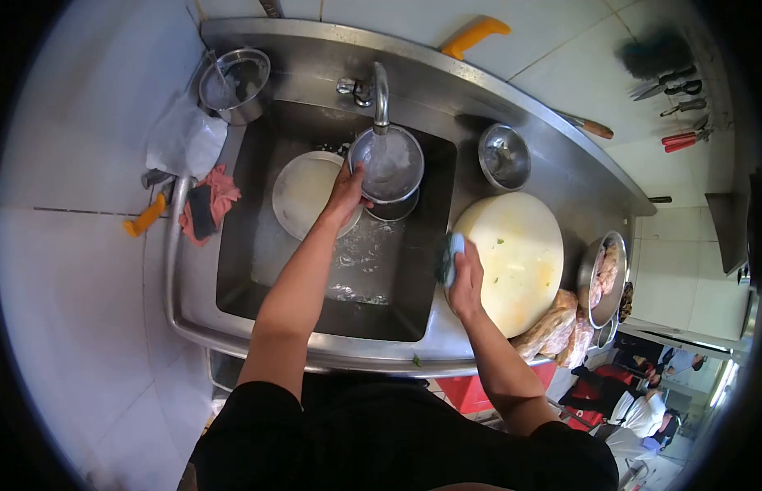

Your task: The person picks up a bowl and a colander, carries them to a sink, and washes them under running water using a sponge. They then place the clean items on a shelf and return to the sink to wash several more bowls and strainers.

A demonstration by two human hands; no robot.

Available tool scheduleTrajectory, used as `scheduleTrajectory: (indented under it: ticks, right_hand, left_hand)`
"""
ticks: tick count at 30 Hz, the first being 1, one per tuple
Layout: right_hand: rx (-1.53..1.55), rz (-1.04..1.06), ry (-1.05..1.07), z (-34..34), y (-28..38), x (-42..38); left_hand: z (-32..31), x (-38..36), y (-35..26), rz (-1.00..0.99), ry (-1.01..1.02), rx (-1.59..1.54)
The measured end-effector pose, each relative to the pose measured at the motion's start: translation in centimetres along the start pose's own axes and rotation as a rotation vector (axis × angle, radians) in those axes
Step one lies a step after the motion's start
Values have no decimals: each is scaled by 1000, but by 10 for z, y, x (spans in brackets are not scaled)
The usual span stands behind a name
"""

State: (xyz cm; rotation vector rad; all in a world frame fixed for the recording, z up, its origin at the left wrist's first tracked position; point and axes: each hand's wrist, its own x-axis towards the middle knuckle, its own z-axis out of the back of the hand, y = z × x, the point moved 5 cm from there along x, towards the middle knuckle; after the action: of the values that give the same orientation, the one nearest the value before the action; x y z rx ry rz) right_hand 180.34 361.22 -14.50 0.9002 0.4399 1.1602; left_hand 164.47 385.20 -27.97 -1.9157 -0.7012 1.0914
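Note:
My left hand [346, 195] grips the rim of a metal bowl [387, 168] and holds it under the faucet [382, 92], where water runs into it. Below lies a round, pale container [303, 196] in the sink [397, 307], beside the bowl. Over the sink's right edge, my right hand [466, 282] is closed around a sponge [454, 255] with a light blue side and a dark green side. Next to that hand is a thick round white cutting board [516, 262] with small green bits on it.
A small metal bowl [504, 157] stands behind the board. Wrapped packages [553, 331] and a bowl of meat [604, 278] are at right. A metal pot [235, 86], plastic bag [187, 139] and pink cloth [211, 204] sit at left. People [635, 409] are in the background.

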Motion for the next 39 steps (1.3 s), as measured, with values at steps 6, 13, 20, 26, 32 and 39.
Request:
scheduleTrajectory:
  ticks: [6,13,20,26,32,39]
  right_hand:
    - [107,-96,-184,-103,-5,150]
    - [-349,233,553,-206,-22,131]
    - [-484,10,263,-216,-49,158]
    - [-920,201,1012,-205,-43,129]
    - [-362,21,569,-223,-35,142]
    - [-530,42,280,-211,-54,157]
  left_hand:
    - [-9,-41,-23,18,50,31]
    - [51,-20,-11,35,-122,121]
    - [28,-31,20,115,-48,-66]
    - [69,-33,18,244,73,205]
    - [48,-11,13,182,-98,122]
    - [22,-28,15,160,-11,-1]
